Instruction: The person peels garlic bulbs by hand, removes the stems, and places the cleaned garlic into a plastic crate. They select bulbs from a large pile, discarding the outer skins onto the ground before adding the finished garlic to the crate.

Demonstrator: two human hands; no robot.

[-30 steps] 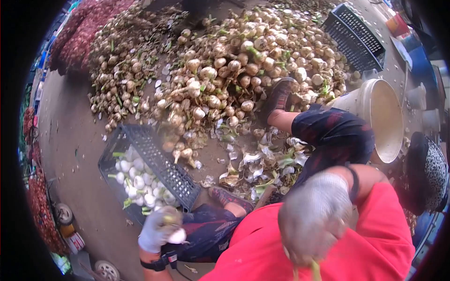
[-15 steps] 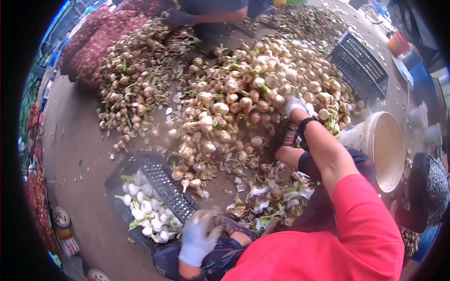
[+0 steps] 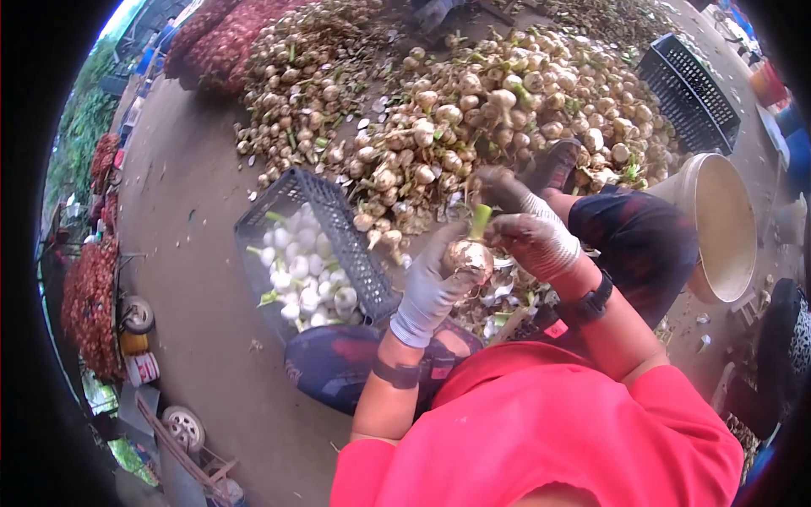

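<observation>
My gloved left hand [image 3: 431, 287] cups an unpeeled garlic bulb [image 3: 470, 255] with a short green stem, held above my lap. My gloved right hand [image 3: 530, 237] grips the same bulb from the right, its fingers on the skin near the stem. Just left of my hands a black plastic crate [image 3: 338, 224] holds several peeled white bulbs [image 3: 302, 275]. A big pile of unpeeled garlic [image 3: 498, 110] lies on the ground ahead. Peeled skins and green stems [image 3: 507, 300] litter the ground under my hands.
A white bucket [image 3: 718, 228] lies tipped on its side at the right. An empty black crate [image 3: 693, 93] stands at the far right of the pile. Red mesh sacks [image 3: 89, 304] sit along the left edge, more [image 3: 215, 42] at the top. A wheeled cart [image 3: 182, 431] is bottom left.
My right hand picked a bulb from the pile and drew it back. My left hand rose from my knee to meet it. Both hands now hold the bulb together.
</observation>
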